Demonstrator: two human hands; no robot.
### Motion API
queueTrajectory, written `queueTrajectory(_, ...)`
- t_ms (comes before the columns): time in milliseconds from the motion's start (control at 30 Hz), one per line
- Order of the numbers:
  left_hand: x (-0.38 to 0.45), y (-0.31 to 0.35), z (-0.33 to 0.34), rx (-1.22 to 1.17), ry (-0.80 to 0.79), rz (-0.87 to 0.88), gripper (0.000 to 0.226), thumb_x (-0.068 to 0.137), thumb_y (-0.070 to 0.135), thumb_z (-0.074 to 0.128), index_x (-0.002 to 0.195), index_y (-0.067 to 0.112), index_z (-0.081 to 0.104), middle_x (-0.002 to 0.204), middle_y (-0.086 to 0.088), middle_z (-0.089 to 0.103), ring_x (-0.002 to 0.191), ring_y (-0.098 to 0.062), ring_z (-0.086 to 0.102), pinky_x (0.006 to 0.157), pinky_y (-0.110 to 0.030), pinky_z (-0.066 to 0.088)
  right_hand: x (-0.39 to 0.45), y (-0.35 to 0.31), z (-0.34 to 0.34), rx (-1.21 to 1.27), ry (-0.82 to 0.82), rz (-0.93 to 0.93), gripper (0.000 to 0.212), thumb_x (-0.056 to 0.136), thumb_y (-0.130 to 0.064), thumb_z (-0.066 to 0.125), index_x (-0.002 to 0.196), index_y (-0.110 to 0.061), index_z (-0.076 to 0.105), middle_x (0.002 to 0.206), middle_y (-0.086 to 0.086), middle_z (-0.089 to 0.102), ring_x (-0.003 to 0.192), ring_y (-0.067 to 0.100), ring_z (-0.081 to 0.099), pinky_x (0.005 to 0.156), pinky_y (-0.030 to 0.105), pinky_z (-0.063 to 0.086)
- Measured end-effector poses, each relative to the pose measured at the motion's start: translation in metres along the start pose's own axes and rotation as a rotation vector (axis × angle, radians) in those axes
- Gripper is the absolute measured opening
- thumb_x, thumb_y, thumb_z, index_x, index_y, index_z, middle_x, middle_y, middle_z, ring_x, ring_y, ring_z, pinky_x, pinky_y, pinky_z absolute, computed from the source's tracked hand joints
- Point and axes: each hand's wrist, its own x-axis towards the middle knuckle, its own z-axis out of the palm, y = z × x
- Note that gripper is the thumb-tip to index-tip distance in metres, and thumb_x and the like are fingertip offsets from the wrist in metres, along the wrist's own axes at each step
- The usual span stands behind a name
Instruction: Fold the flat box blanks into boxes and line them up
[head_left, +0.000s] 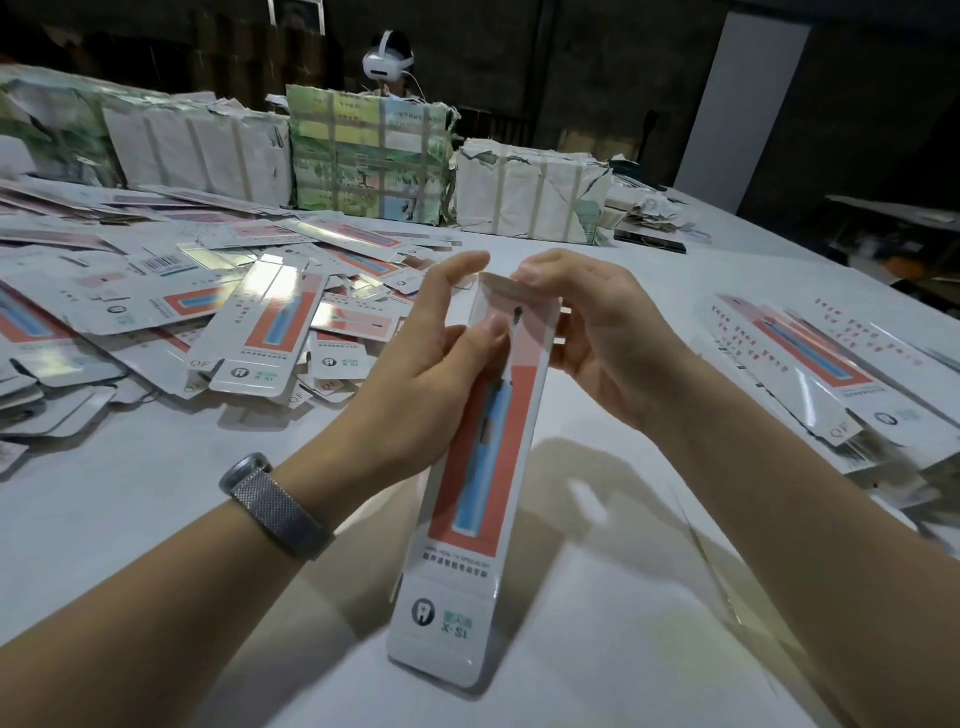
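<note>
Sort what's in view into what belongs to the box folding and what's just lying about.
Job: box gripped by left hand and right hand; pile of flat blanks; folded boxes.
Lying about: wrapped bundles; black phone.

Hidden, cropped and blurred parts

The box (467, 467) hides the left hand's (431, 358) fingertips, its small print unreadable; the stack of boxes (841, 374) runs off the right edge (blurred there), and the blank pile (208, 312) off the left.

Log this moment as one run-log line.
step: folding box | left hand: holds box | right hand: pinches its top flap | blanks: heaped left | stack: right, on table
</note>
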Motion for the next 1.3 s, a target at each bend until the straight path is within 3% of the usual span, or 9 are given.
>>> queueTrajectory(200, 0.0, -0.003, -0.001, 0.045, 0.018, 0.022, 0.033, 0.107, 0.026, 0.043, 0.137, 0.04, 0.037, 0.075, -0.007, 0.067, 0.065, -0.013, 0.063, 0.066, -0.032, 0.056, 0.002, 0.0, -0.001, -0.089, 0.034, -0.051, 0.023, 0.088, -0.005, 0.063, 0.074, -0.02, 0.073, 0.066, 0.001, 0.064, 0.062, 0.017, 0.059, 0.057, 0.031, 0.052)
queueTrajectory(333, -0.001, -0.002, -0.002, 0.052, -0.008, 0.022, 0.035, 0.109, 0.023, 0.04, 0.139, 0.041, 0.035, 0.084, -0.004, 0.07, 0.069, -0.012, 0.067, 0.067, -0.027, 0.058, 0.001, -0.001, -0.001, -0.139, 0.104, -0.119, 0.026, 0.092, -0.004, 0.058, 0.071, -0.015, 0.068, 0.062, 0.001, 0.063, 0.06, 0.019, 0.059, 0.049, 0.027, 0.05)
queueTrajectory(600, -0.002, -0.002, 0.001, -0.048, -0.018, 0.036, 0.029, 0.109, 0.019, 0.04, 0.135, 0.032, 0.04, 0.071, 0.004, 0.07, 0.057, -0.008, 0.063, 0.056, -0.018, 0.05, 0.002, -0.002, -0.007, -0.163, 0.066, -0.087, 0.036, 0.093, -0.006, 0.057, 0.065, -0.021, 0.073, 0.074, 0.005, 0.068, 0.069, 0.025, 0.062, 0.051, 0.033, 0.054)
queueTrajectory(800, -0.001, -0.002, 0.0, -0.102, 0.049, 0.041, 0.016, 0.107, 0.018, 0.041, 0.117, 0.03, 0.043, 0.068, 0.007, 0.069, 0.057, -0.006, 0.061, 0.055, -0.019, 0.05, -0.002, 0.005, -0.004, -0.243, 0.039, -0.182, 0.021, 0.095, -0.02, 0.056, 0.091, -0.022, 0.077, 0.081, 0.002, 0.074, 0.077, 0.02, 0.069, 0.055, 0.035, 0.059)
queueTrajectory(933, 0.0, -0.002, -0.003, -0.094, 0.091, 0.022, 0.017, 0.109, 0.013, 0.04, 0.118, 0.028, 0.041, 0.066, 0.005, 0.068, 0.056, -0.008, 0.061, 0.053, -0.019, 0.05, -0.003, 0.008, 0.001, -0.25, 0.03, -0.206, 0.018, 0.097, -0.02, 0.057, 0.098, -0.021, 0.075, 0.086, -0.004, 0.074, 0.082, 0.017, 0.068, 0.062, 0.046, 0.06)
queueTrajectory(1100, -0.001, -0.002, -0.003, -0.078, 0.111, 0.026, 0.015, 0.109, 0.017, 0.041, 0.116, 0.03, 0.042, 0.065, 0.003, 0.067, 0.056, -0.01, 0.063, 0.052, -0.021, 0.052, -0.001, 0.008, 0.001, -0.304, 0.035, -0.208, 0.018, 0.1, -0.023, 0.055, 0.103, -0.023, 0.073, 0.095, 0.021, 0.071, 0.089, 0.033, 0.069, 0.067, 0.057, 0.059)
queueTrajectory(1200, 0.001, -0.005, -0.002, -0.106, 0.131, 0.012, 0.014, 0.108, 0.022, 0.044, 0.115, 0.035, 0.043, 0.07, 0.0, 0.069, 0.06, -0.013, 0.066, 0.053, -0.023, 0.054, -0.001, 0.006, 0.002, -0.506, 0.079, -0.249, 0.016, 0.099, -0.021, 0.059, 0.11, -0.021, 0.071, 0.098, 0.007, 0.065, 0.084, 0.016, 0.066, 0.071, 0.036, 0.059)
queueTrajectory(1267, 0.003, -0.006, -0.001, -0.071, 0.155, 0.015, 0.015, 0.107, 0.026, 0.045, 0.114, 0.039, 0.041, 0.072, 0.004, 0.071, 0.062, -0.01, 0.068, 0.053, -0.02, 0.053, -0.002, 0.004, 0.005, -0.739, 0.177, -0.344, 0.026, 0.096, -0.024, 0.064, 0.121, -0.018, 0.068, 0.101, -0.003, 0.054, 0.079, 0.002, 0.055, 0.075, 0.018, 0.047)
queueTrajectory(1300, 0.004, -0.006, -0.001, -0.049, 0.172, 0.017, 0.015, 0.107, 0.029, 0.045, 0.114, 0.041, 0.039, 0.073, 0.006, 0.072, 0.062, -0.008, 0.069, 0.053, -0.019, 0.053, -0.003, 0.001, 0.009, -0.837, 0.209, -0.372, 0.033, 0.095, -0.027, 0.066, 0.126, -0.019, 0.065, 0.102, -0.005, 0.051, 0.078, -0.001, 0.05, 0.077, 0.017, 0.044)
